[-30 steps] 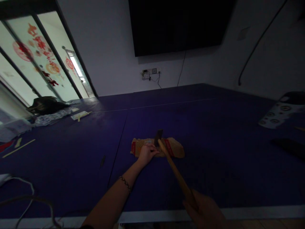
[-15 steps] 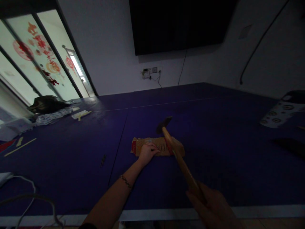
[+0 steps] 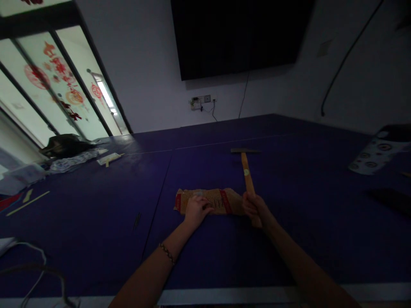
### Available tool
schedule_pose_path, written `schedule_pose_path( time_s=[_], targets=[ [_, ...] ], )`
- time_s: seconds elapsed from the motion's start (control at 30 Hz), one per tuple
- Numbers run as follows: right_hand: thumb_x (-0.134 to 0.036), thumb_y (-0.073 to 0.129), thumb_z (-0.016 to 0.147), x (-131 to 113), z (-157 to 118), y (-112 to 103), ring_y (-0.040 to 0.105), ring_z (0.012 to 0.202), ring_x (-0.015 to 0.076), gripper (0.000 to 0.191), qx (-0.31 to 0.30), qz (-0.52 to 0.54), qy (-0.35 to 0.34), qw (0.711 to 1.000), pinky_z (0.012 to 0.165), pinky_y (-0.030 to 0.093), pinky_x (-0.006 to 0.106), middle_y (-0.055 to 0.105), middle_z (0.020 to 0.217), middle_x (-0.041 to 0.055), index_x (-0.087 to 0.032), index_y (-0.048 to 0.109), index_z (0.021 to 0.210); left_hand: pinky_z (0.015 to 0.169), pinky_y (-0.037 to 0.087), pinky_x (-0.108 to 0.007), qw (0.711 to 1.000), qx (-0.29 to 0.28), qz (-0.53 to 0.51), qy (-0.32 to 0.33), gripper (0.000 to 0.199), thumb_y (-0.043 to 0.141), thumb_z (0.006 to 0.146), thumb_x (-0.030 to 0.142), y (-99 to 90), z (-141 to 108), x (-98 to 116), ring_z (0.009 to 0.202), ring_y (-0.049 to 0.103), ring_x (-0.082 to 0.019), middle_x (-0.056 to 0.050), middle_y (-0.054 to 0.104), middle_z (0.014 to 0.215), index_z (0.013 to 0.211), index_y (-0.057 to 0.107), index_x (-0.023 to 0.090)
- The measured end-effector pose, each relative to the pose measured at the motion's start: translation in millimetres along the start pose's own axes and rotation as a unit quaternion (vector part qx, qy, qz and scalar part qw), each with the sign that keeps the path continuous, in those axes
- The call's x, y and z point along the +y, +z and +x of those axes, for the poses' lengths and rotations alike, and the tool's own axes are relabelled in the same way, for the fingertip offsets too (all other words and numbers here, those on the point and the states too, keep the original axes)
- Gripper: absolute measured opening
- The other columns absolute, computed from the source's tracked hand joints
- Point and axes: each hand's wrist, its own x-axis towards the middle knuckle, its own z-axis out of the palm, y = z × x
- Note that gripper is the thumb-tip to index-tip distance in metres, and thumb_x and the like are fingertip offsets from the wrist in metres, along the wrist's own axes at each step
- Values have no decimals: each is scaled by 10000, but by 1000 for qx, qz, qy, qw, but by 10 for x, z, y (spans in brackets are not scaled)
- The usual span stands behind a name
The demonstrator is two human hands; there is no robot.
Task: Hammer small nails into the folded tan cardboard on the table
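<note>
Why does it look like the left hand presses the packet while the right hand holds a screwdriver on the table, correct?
Not quite. The head view shows the right hand holding a hammer, not a screwdriver. The left hand does press the packet on the table.

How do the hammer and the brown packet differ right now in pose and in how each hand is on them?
The hammer points away from the person, its head at the far end; the brown packet lies crosswise, left to right. The right hand is wrapped around the hammer's wooden handle, while the left hand rests flat on top of the packet. The hammer is long and thin; the packet is broad and flat. Both are on the blue table.
</note>
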Motion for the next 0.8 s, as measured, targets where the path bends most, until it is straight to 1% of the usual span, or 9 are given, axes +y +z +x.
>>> schedule_pose_path(
  time_s=[0.2, 0.33, 0.4, 0.47, 0.53, 0.6, 0.67, 0.7, 0.8],
  targets=[
    [-529, 696, 536, -22, -20, -36, 162, 268, 8, 447, 17, 30, 0, 999, 229, 223, 122, 222, 365, -131, -186, 411, 583, 780, 410, -396, 998, 26, 64, -13, 456, 637, 602, 496, -156, -4, 76, 909, 510, -243, -76, 636, 933, 931, 634, 181],
    [-518, 713, 522, -39, -50, -11, 171, 263, 2, 466, 28, 38, -2, 999, 228, 223, 119, 244, 357, -127, -184, 388, 546, 796, 414, -336, 993, 82, 73, -52, 299, 495, 774, 390, -523, -66, -10, 888, 527, -196, -79, 625, 932, 920, 628, 164],
    [-523, 721, 502, -37, -68, 8, 171, 259, 3, 476, 29, 40, 0, 999, 223, 219, 122, 245, 349, -127, -183, 389, 538, 776, 423, -296, 987, 80, 90, -106, 255, 437, 807, 312, -824, -182, -122, 864, 548, -178, -67, 630, 903, 883, 635, 171],
    [-531, 724, 490, -41, -88, 31, 174, 259, 5, 483, 27, 40, 5, 999, 219, 218, 125, 244, 345, -125, -182, 391, 529, 745, 429, -272, 970, 70, 125, -195, 252, 432, 790, 287, -1156, -363, -272, 821, 574, -176, -69, 638, 886, 864, 637, 162],
    [-531, 723, 494, -52, -109, 53, 181, 260, 7, 485, 23, 39, 10, 999, 220, 222, 127, 244, 345, -122, -182, 387, 519, 699, 431, -260, 935, 69, 162, -309, 257, 438, 766, 267, -1456, -587, -442, 775, 595, -182, -79, 648, 879, 873, 637, 144],
    [-523, 721, 507, -64, -124, 67, 183, 263, 8, 481, 17, 39, 14, 999, 222, 226, 128, 242, 348, -120, -183, 381, 514, 643, 424, -262, 894, 37, 177, -411, 262, 468, 734, 277, -1668, -815, -611, 772, 605, -209, -88, 661, 860, 874, 639, 136],
    [-518, 718, 517, -69, -130, 70, 177, 265, 7, 475, 13, 39, 17, 999, 226, 230, 129, 238, 354, -121, -184, 380, 521, 583, 411, -255, 863, -12, 157, -481, 254, 513, 698, 304, -1771, -1008, -759, 766, 612, -232, -91, 673, 826, 826, 649, 133],
    [-521, 718, 514, -68, -129, 66, 171, 266, 7, 474, 11, 40, 17, 999, 226, 230, 129, 235, 356, -122, -185, 384, 527, 575, 408, -247, 858, -22, 143, -493, 248, 533, 683, 308, -1786, -1083, -820, 763, 615, -232, -93, 676, 817, 805, 653, 128],
    [-538, 723, 488, -52, -117, 45, 158, 269, 8, 472, 5, 40, 21, 999, 223, 222, 129, 228, 359, -126, -184, 418, 560, 584, 410, -227, 866, -3, 115, -487, 212, 563, 654, 275, -1755, -1212, -938, 750, 622, -217, -89, 683, 803, 771, 656, 125]
  ],
)
